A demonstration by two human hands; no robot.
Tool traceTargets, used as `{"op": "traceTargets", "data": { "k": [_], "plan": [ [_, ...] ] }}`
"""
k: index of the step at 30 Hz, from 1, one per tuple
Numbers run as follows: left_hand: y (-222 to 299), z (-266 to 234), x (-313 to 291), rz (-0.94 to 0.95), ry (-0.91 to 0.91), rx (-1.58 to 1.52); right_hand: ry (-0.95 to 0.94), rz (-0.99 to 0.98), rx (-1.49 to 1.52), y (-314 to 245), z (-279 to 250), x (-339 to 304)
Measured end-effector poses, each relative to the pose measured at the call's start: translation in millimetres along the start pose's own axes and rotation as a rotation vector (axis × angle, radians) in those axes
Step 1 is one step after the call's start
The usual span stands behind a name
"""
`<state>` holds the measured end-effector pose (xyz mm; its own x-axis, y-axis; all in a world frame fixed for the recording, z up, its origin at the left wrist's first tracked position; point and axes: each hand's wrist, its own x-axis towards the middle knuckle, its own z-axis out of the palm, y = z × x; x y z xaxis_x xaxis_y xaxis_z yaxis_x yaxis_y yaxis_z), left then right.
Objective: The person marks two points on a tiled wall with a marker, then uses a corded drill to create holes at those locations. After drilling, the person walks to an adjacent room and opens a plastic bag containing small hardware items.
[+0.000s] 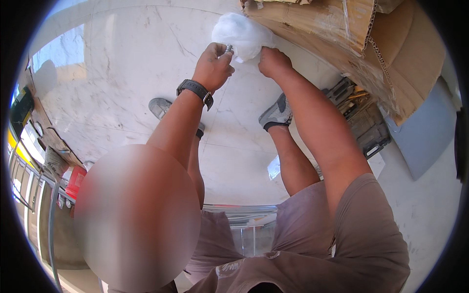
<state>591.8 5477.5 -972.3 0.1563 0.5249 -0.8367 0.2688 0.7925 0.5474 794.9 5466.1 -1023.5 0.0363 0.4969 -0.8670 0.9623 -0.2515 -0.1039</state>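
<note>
A white, crumpled plastic bag [243, 36] lies on the pale marble-look floor in front of me, at the far middle. My left hand [213, 67], with a black watch on its wrist, is beside the bag's left edge. Its fingers pinch a small ribbed metal piece that looks like a bolt [228, 49]. Against the bag's lower right edge, my right hand [274, 63] is closed, gripping its plastic. The right fingertips are mostly hidden, and what lies inside the bag cannot be made out.
Large cardboard sheets [317, 24] reach in from the far right, close to the bag. Beneath them an open dark tool case [369, 124] stands by a grey-blue panel [425, 132]. A red bucket [75, 181] and a metal railing [51, 234] are at left.
</note>
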Motion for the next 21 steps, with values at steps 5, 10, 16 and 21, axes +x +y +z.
{"op": "traceTargets", "data": {
  "k": [5, 10, 16, 21],
  "plan": [
    [1.7, 1.6, 6.8, 0.392, 0.156, 0.3, 0.188, -0.092, 0.037, -0.6, 0.0, 0.7],
    [3.9, -7.0, -9.2, 0.539, 0.288, 0.499, 0.249, -0.135, 0.114, -12.0, 16.2, 2.5],
    [-2.7, -4.7, -26.0, 0.505, 0.244, 0.488, 0.264, -0.196, -0.055, -15.8, 36.2, 20.4],
    [-23.2, 2.4, -31.4, 0.482, 0.208, 0.457, 0.272, -0.211, -0.107, -12.3, 49.5, 30.2]
  ]
}}
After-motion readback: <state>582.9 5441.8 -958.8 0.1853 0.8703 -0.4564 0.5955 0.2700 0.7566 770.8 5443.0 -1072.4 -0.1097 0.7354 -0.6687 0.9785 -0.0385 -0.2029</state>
